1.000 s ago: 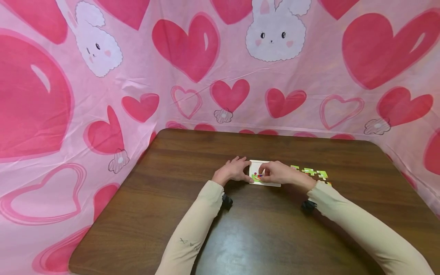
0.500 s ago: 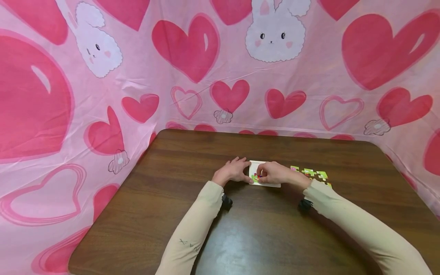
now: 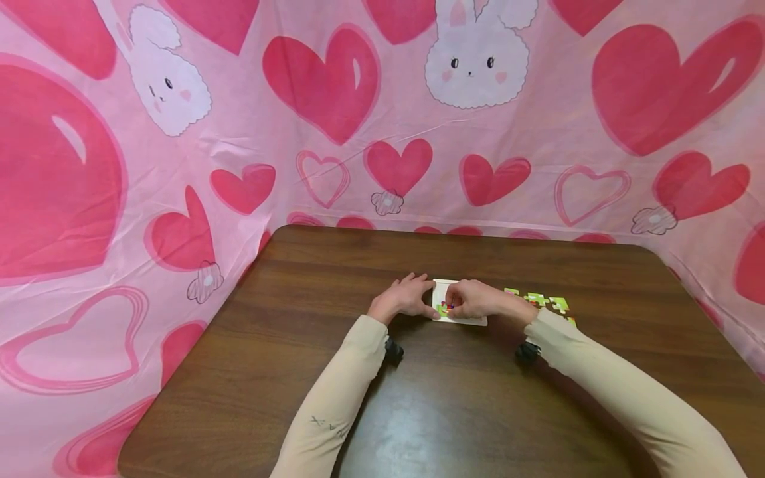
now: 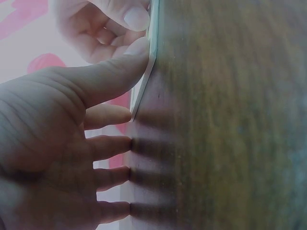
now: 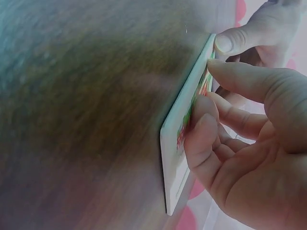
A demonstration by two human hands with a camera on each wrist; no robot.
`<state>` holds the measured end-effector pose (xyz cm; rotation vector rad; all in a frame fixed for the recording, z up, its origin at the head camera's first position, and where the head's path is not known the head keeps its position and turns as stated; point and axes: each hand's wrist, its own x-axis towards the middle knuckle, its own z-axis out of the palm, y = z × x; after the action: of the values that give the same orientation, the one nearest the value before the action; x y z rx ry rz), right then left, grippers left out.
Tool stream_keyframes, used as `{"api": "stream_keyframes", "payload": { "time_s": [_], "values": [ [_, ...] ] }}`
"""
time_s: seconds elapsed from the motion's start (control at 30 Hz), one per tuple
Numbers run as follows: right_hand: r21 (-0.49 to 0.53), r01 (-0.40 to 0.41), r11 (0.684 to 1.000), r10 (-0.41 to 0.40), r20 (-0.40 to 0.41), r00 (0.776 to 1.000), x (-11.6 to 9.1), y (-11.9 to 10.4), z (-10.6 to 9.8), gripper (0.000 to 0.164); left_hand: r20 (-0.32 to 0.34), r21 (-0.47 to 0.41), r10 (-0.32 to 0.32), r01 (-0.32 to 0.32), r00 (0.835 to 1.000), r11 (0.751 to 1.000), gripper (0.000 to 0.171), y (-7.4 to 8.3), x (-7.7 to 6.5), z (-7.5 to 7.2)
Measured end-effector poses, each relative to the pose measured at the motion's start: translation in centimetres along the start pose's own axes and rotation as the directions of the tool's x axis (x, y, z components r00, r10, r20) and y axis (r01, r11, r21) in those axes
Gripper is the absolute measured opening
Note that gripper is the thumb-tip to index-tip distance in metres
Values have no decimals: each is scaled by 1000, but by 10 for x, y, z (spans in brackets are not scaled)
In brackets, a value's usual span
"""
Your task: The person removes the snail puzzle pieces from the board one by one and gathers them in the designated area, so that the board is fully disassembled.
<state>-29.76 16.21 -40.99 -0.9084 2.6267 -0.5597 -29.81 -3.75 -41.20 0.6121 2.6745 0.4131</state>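
Note:
A small white puzzle tray (image 3: 441, 289) lies flat on the table, with colourful puzzle pieces (image 3: 443, 310) in its near left part. My left hand (image 3: 409, 297) is at the tray's left side; its thumb (image 4: 136, 46) rests on the near edge and its straight fingers touch the tabletop. Over the tray, my right hand (image 3: 475, 300) has its fingers curled at a green and red puzzle piece (image 5: 183, 128). Thumb and fingertips close in on it and partly cover it. In the right wrist view, the tray's pale rim (image 5: 165, 167) runs beneath that hand.
Several loose green puzzle pieces (image 3: 560, 304) lie right of the tray, partly behind the right forearm. The brown wooden table (image 3: 335, 265) meets a pink cloth backdrop (image 3: 418, 119) with hearts and rabbits. A black wrist camera (image 3: 527, 353) hangs under the right cuff.
My right hand has shifted slightly left over the tray, its fingers drawing down onto the pieces, and the right forearm has followed. My left hand has stayed in place.

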Motion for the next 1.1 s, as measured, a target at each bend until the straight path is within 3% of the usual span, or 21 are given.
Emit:
{"api": "stream_keyframes", "payload": {
  "time_s": [0.57,0.83,1.1],
  "values": [
    [51,-3,999,5,-43,999,1,-1,5,21,-1,5,-8,8,1000,1000,79,-2,0,2],
    [94,10,996,2,-129,992,-2,-3,6,12,0,-1,-9,9,1000,1000,81,-3,2,3],
    [133,17,991,7,-177,984,-8,-3,2,14,0,15,-10,10,1000,1000,80,-2,4,3]
  ]
}}
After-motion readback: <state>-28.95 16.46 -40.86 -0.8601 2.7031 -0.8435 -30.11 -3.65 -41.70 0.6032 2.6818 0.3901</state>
